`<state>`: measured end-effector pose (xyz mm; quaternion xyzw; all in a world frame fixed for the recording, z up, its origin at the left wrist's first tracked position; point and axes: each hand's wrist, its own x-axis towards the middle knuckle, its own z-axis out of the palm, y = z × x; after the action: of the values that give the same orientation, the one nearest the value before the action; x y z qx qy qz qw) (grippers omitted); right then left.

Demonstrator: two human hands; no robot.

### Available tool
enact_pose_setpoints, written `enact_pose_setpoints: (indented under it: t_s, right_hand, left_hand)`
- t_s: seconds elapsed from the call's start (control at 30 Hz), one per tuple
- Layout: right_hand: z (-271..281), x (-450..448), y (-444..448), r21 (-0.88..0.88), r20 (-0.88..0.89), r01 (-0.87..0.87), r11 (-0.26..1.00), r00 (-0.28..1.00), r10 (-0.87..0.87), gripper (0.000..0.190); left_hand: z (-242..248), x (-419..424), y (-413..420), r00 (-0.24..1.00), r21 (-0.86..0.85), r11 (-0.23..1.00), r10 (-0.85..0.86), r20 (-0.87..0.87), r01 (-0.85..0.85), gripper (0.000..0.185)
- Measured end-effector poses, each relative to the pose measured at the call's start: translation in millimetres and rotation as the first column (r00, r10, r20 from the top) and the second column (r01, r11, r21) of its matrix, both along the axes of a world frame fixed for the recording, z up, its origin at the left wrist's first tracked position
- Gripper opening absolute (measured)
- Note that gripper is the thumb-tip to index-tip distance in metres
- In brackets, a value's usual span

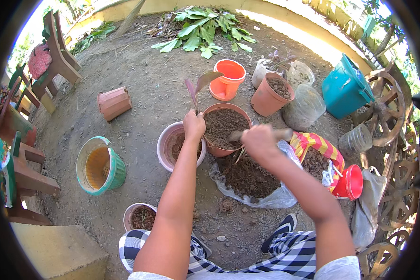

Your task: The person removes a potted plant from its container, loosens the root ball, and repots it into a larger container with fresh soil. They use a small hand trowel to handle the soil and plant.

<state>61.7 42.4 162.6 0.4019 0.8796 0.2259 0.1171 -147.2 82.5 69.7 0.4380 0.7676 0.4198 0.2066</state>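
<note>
My left hand [195, 126] grips the stem of a purple-leaved plant [200, 85] at the left rim of a terracotta-coloured pot [221, 151] filled with soil. Its leaves stand up above my fingers. In my right hand [260, 141], blurred, is a short brown hand tool [282, 134] that looks like a trowel. The tool's front end [235, 135] meets the soil inside that pot's right side. Under my left wrist sits a pale pink pot [164, 154] with some soil in it. Dark, rooty soil [248, 178] lies on a clear plastic sheet or bag [276, 201] below the right hand.
Around the work stand an orange pail [227, 84], a soil-filled pot [267, 99], clear plastic containers [303, 108], a teal bin [346, 87], a red pot [351, 182] and a green pot [117, 171]. An overturned pot [113, 104] lies left. Chairs [61, 57] line the left edge.
</note>
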Motion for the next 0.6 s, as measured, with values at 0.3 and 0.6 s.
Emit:
enact_pose_setpoints:
  t_s: [0.3,0.6]
  right_hand:
    - [-40.4,12.2,69.4,-0.755,-0.158,0.215,0.619,0.857,-0.49,0.03]
    - [63.1,-19.8,41.9,-0.437,-0.01,0.265,0.859,0.954,-0.299,0.024]
  left_hand:
    - [3.3,7.3,-4.3,0.999,-0.066,0.997,-0.045,-0.028,0.043,0.024]
    - [5.5,-10.4,-7.5,0.998,-0.118,0.991,0.064,-0.017,-0.065,0.026]
